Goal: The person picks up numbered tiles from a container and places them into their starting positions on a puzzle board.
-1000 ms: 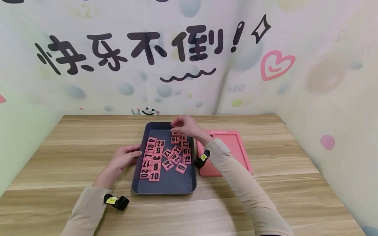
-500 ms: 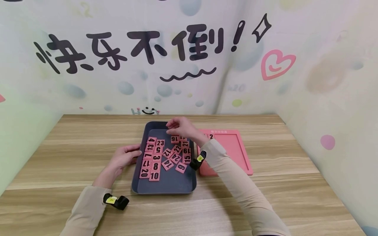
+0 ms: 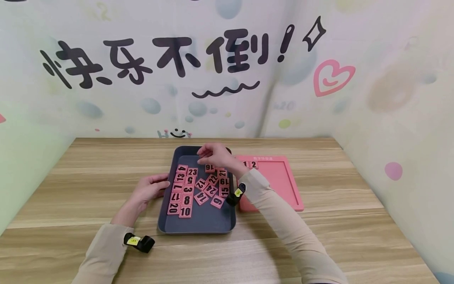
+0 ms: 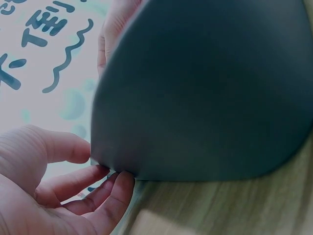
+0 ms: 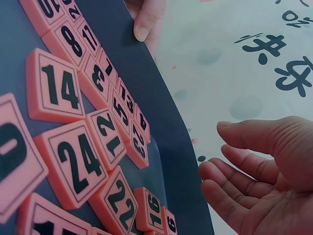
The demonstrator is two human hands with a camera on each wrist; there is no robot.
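A dark grey tray (image 3: 198,225) holds several pink number tiles (image 3: 186,201), some lined up along its left side, others loose or turned at the right. My left hand (image 3: 149,192) grips the tray's left rim; in the right wrist view its thumb (image 5: 141,30) laps over the edge. Above the tray's far end hovers my right hand (image 3: 217,156), near the 16 tile (image 3: 210,168). Its fingers are loosely bent and hold nothing in the right wrist view. Part of the far right tiles is hidden beneath it.
Right of the tray lies a pink framed board (image 3: 278,181), with a 1 tile (image 3: 246,164) and a 2 tile (image 3: 253,165) in its far left corner. The wooden table (image 3: 88,177) meets a printed wall at the back.
My right hand and forearm have shifted slightly left over the tray, uncovering the 1 and 2 tiles on the board. The left hand stays on the tray's rim.
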